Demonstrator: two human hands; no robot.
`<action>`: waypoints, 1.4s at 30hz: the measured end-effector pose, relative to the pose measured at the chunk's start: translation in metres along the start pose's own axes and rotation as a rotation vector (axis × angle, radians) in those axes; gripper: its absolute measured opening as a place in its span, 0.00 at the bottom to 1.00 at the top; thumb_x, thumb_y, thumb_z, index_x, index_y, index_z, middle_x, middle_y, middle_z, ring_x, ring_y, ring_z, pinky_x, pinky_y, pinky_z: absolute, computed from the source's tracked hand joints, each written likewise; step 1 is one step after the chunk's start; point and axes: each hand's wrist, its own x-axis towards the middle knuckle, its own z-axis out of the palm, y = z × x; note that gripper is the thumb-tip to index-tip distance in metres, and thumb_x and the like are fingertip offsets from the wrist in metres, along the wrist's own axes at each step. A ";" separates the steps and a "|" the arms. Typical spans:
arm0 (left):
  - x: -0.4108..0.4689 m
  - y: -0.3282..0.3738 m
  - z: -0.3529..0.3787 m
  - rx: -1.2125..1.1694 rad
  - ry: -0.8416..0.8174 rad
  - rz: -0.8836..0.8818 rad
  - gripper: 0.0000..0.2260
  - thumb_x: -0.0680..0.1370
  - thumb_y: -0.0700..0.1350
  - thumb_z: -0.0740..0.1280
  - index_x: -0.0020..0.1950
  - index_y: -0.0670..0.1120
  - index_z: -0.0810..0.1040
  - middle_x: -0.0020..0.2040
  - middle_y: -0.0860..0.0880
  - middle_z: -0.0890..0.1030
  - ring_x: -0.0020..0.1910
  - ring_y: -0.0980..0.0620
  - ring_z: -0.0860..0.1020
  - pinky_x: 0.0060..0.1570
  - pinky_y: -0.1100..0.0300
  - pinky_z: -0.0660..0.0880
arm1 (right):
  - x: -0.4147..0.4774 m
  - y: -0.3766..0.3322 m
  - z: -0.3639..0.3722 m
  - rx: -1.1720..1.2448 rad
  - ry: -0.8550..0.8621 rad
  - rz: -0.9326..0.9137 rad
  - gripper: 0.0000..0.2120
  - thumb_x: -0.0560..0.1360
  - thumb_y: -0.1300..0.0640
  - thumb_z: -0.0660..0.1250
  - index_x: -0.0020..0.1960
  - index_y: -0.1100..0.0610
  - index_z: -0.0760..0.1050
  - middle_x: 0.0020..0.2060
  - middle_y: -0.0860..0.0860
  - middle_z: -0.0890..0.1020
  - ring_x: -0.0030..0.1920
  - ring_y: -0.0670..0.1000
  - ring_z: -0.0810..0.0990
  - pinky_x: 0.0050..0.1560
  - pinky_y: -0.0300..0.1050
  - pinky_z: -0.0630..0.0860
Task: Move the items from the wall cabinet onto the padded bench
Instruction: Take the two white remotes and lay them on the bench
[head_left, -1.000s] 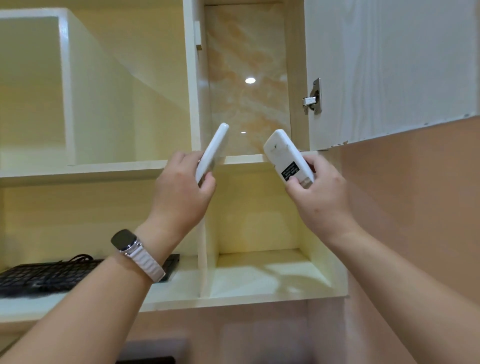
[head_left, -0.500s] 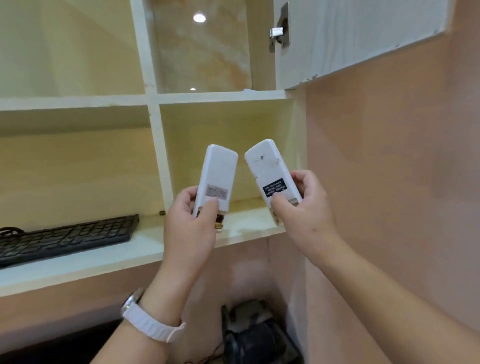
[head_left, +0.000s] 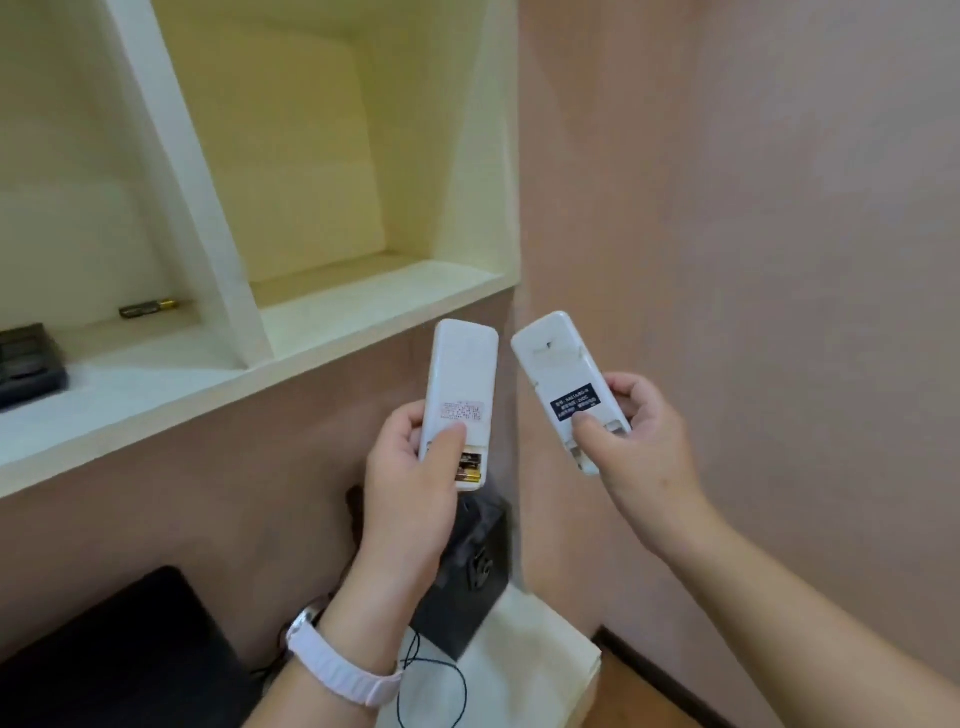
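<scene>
Pinkish-tan walls all round, with a corner running down just right of the wall cabinet (head_left: 322, 322), which is cream inside and has thick white shelf edges. Its right compartment looks bare; in the left one a loose battery (head_left: 148, 308) lies at the back and a dark keyboard (head_left: 31, 364) pokes in from the frame edge. Below the cabinet, bottom left, sits a dark cushioned surface that's probably the padded bench (head_left: 119, 654), only partly in shot. There's a black box thing (head_left: 467, 571) with a thin cord on a white stand in the corner, and a strip of wood floor on the right.

The left hand (head_left: 410, 488), white watch strap on the wrist, is wrapped around the left remote (head_left: 460, 384), back side up, battery slot uncovered with batteries showing. The right hand (head_left: 634, 441) grips the right remote (head_left: 563, 374), dark label facing up. Both remotes are held in mid-air below the shelf lip, close together but not touching, with clear space around them.
</scene>
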 end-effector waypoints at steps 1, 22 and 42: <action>-0.004 -0.010 0.000 -0.013 -0.048 -0.036 0.06 0.78 0.39 0.65 0.54 0.45 0.77 0.46 0.45 0.85 0.44 0.45 0.84 0.41 0.52 0.80 | -0.011 0.006 -0.003 -0.002 0.032 0.038 0.12 0.70 0.61 0.70 0.51 0.49 0.75 0.42 0.48 0.84 0.39 0.50 0.83 0.39 0.51 0.80; -0.197 -0.076 0.100 -0.107 -0.831 -0.457 0.09 0.79 0.38 0.64 0.58 0.47 0.75 0.50 0.48 0.84 0.47 0.49 0.84 0.40 0.56 0.80 | -0.260 0.029 -0.164 -0.182 0.825 0.350 0.12 0.73 0.67 0.66 0.50 0.52 0.75 0.42 0.54 0.84 0.38 0.51 0.82 0.38 0.49 0.79; -0.638 0.037 0.087 -0.075 -1.590 -0.360 0.06 0.79 0.38 0.63 0.54 0.45 0.76 0.45 0.42 0.85 0.42 0.47 0.83 0.39 0.53 0.78 | -0.725 -0.090 -0.269 -0.231 1.521 0.398 0.09 0.72 0.62 0.69 0.48 0.50 0.76 0.43 0.51 0.83 0.43 0.53 0.83 0.39 0.49 0.81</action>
